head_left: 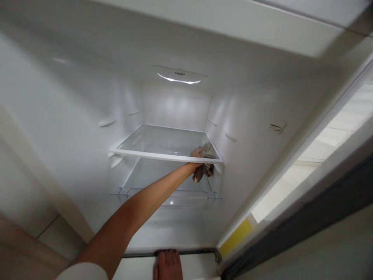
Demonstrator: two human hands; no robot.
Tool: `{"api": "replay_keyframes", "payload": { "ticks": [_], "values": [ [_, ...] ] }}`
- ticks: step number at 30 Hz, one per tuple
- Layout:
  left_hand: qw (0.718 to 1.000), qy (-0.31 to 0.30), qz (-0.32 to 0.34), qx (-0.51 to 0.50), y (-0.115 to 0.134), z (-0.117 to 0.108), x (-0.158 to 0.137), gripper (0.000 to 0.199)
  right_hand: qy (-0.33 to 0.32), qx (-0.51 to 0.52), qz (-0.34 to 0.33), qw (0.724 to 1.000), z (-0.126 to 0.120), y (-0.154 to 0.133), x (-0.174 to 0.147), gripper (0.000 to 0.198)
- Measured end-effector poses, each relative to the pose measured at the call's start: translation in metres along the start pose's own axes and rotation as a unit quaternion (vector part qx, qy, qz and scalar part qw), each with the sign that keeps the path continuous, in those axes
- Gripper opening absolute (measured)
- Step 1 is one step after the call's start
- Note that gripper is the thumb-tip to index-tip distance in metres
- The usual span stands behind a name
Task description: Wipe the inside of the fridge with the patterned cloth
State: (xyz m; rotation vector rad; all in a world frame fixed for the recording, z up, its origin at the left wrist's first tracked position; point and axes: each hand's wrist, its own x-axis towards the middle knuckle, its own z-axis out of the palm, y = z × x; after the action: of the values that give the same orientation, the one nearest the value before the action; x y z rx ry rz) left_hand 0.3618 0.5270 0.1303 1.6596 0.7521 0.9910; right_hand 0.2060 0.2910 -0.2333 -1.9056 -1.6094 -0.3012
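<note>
My left arm reaches deep into a refrigerator. My left hand (196, 160) is closed on a brown, crumpled cloth (203, 172) at the right end of a glass shelf (163, 142). Part of this hand shows through the glass, and the shelf's white front rim crosses in front of it. The cloth hangs below that rim, close to the right inner wall. At the bottom, my right hand (169, 265) lies palm down on the refrigerator's white lower front edge (135, 267), with its fingers outstretched side by side and their tips by the dark seal.
Below the glass shelf is a lower shelf with a clear, blue-edged front (180, 193). Shelf supports (107, 122) stick out of both side walls. A lamp cover (179, 76) sits at the top, a switch (275, 127) on the right wall. A yellow label (235, 237) is at lower right.
</note>
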Motion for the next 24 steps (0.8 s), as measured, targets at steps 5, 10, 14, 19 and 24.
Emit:
{"api": "replay_keyframes", "payload": {
  "ticks": [5, 10, 14, 19, 24],
  "values": [
    [0.998, -0.036, 0.058, 0.012, 0.006, -0.01, -0.043, 0.039, -0.034, 0.011, -0.022, 0.999, -0.006, 0.005, 0.002, 0.037],
    [0.997, -0.031, 0.076, -0.013, 0.011, -0.023, -0.076, 0.051, -0.083, -0.003, -0.03, 0.996, -0.023, 0.004, 0.012, 0.031],
    [0.994, 0.038, 0.072, -0.067, 0.014, -0.033, -0.112, 0.055, -0.091, -0.015, -0.027, 0.995, -0.031, 0.002, 0.015, 0.034],
    [0.978, 0.154, 0.023, -0.142, 0.013, -0.064, -0.16, 0.051, -0.122, -0.017, -0.024, 0.992, -0.041, 0.001, 0.02, 0.035],
    [0.935, 0.291, -0.019, -0.202, 0.012, -0.115, -0.209, 0.048, -0.122, -0.02, -0.038, 0.992, -0.045, 0.003, 0.023, 0.032]
  ]
}}
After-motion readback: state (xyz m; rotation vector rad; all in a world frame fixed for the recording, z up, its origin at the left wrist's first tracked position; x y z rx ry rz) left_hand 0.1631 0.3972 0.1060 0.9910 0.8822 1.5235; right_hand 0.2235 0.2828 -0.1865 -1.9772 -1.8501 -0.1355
